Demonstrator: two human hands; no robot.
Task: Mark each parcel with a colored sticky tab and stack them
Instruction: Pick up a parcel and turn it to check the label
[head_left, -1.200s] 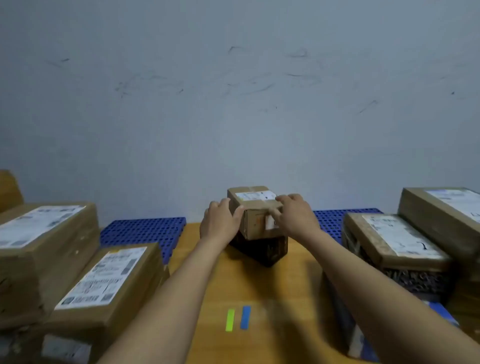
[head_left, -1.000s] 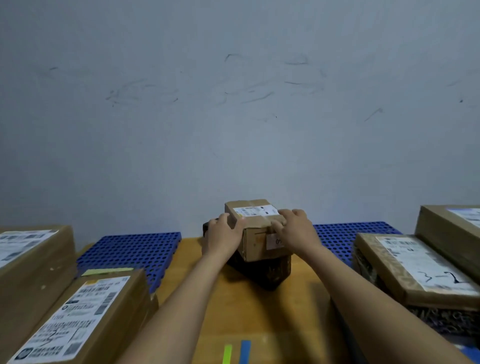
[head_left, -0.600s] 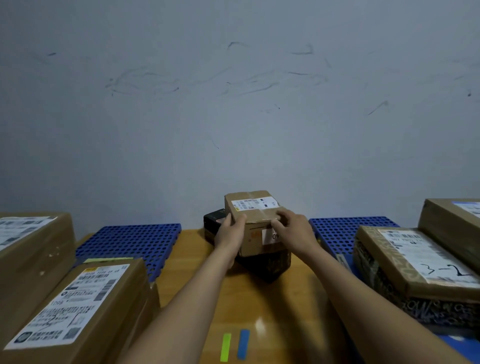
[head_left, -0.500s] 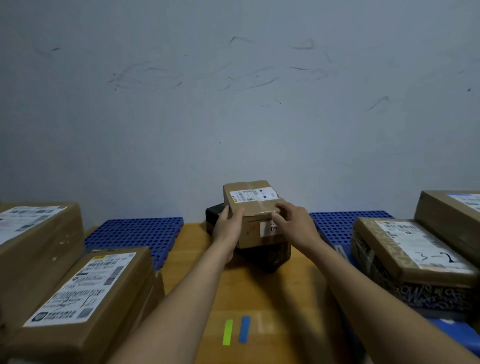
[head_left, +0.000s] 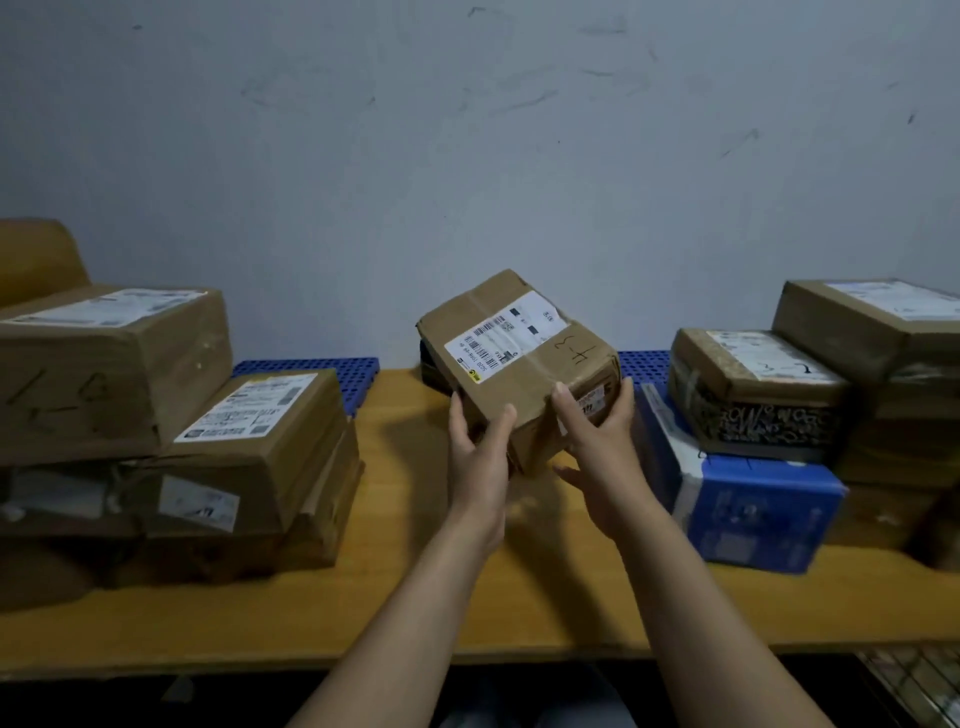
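A small brown parcel (head_left: 511, 358) with a white shipping label and handwritten marks is held tilted above the yellow table (head_left: 395, 587). My left hand (head_left: 478, 452) grips its near left corner from below. My right hand (head_left: 597, 447) holds its near right end, fingers wrapped over the edge. A dark parcel (head_left: 431, 369) sits on the table behind it, mostly hidden. No sticky tabs show in view; my arms cover the table's middle.
Several brown parcels (head_left: 249, 441) are stacked at the left. More parcels (head_left: 758, 395) rest on a blue box (head_left: 748, 504) at the right. Blue plastic grid mats (head_left: 311, 374) lie along the grey wall. The table's front edge runs across the bottom.
Both hands lifted the small brown parcel off the dark parcel, drew it toward me and tilted it. The green and blue tabs on the table are out of sight now.
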